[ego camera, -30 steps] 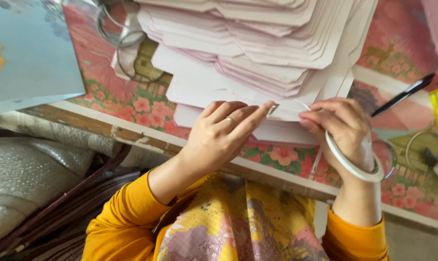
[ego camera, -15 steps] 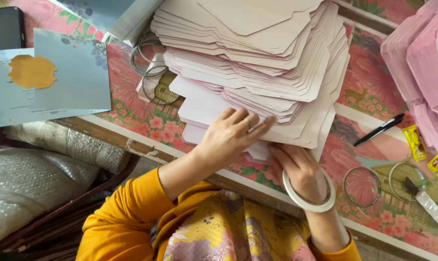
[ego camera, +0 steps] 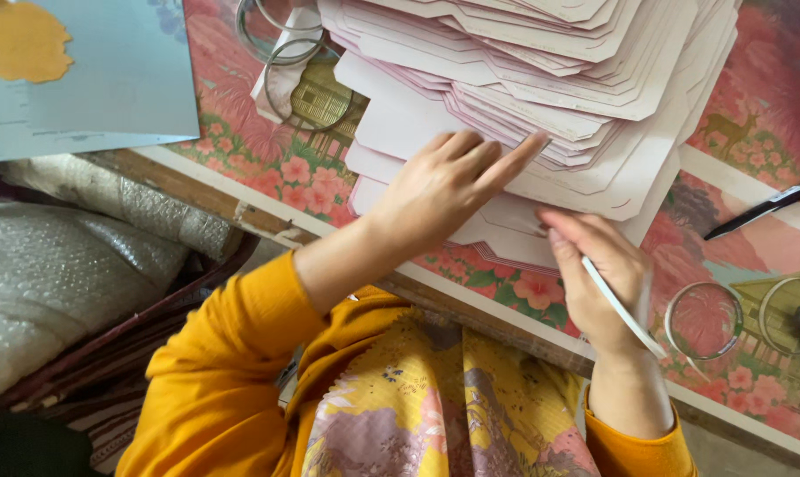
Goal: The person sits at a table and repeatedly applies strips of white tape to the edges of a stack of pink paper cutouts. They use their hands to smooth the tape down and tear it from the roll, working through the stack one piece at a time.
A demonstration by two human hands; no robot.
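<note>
fanned pale card stack (ego camera: pixel 541 97) under flat, open-fingered left hand (ego camera: pixel 444 185), corners toward right hand (ego camera: pixel 599 274), its grip unclear

A single head-worn camera looks steeply down from above the person's own orange-sleeved arms, close enough that the left hand (ego camera: pixel 435 190) and right hand (ego camera: pixel 599 274) fill the middle. It faces forward over the near wooden edge of the floral-patterned pink table covering (ego camera: pixel 267 163), with the lap at the bottom.
</note>
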